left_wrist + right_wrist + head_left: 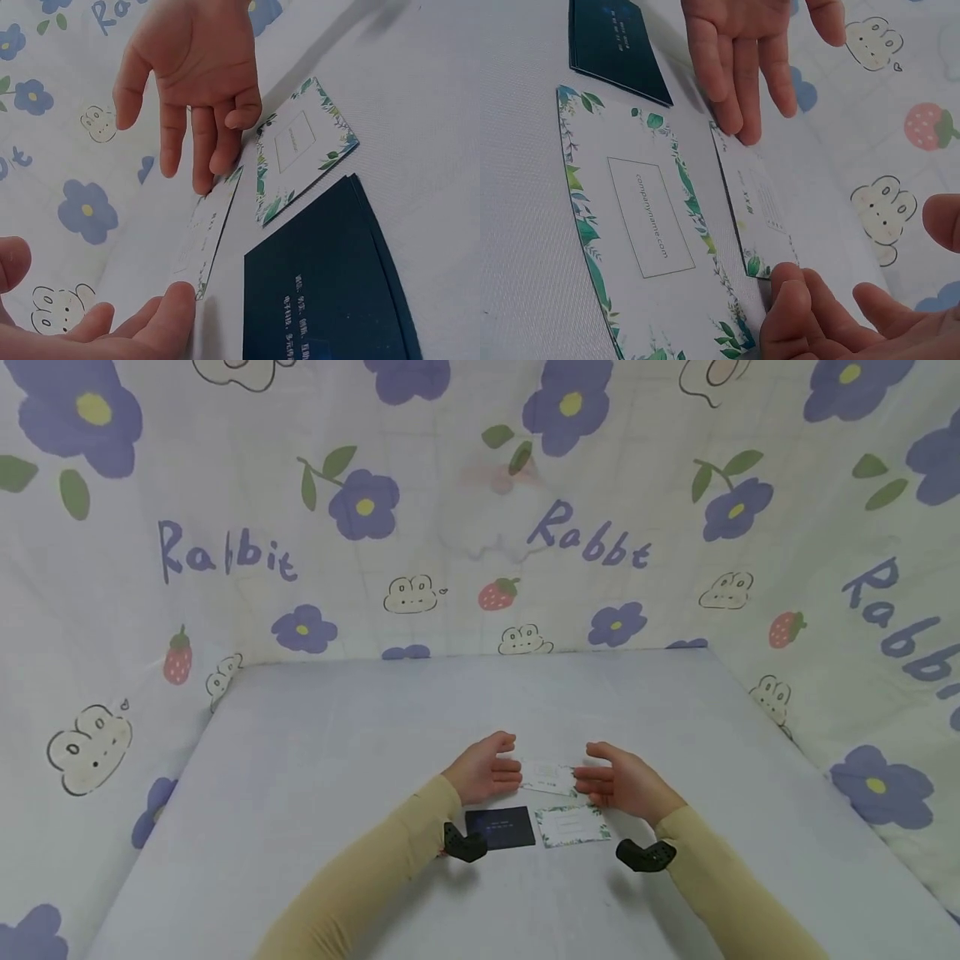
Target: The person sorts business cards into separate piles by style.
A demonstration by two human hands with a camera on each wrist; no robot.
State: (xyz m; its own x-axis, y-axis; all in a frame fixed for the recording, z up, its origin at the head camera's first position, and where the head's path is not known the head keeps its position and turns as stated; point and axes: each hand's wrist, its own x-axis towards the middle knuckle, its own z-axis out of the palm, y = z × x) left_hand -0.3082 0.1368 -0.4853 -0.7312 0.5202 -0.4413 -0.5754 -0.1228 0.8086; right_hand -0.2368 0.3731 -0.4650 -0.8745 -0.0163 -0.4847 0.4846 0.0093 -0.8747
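Note:
A small white card with a leafy corner (549, 777) stands on its long edge on the table, held between both hands. My left hand (491, 768) touches its left end with straight fingertips (169, 307). My right hand (615, 781) touches the other end with straight fingers (795, 300). Both palms face each other, thumbs raised. In front of the hands a dark blue card stack (500, 827) and a white card with a green leaf border (573, 824) lie flat side by side; the bordered card (637, 225) reads "companyname.com".
The pale grey table (337, 735) is walled on three sides by a flower-and-rabbit printed cloth (480, 527). Black camera mounts (465, 843) sit under both wrists, and beige sleeves cover the forearms.

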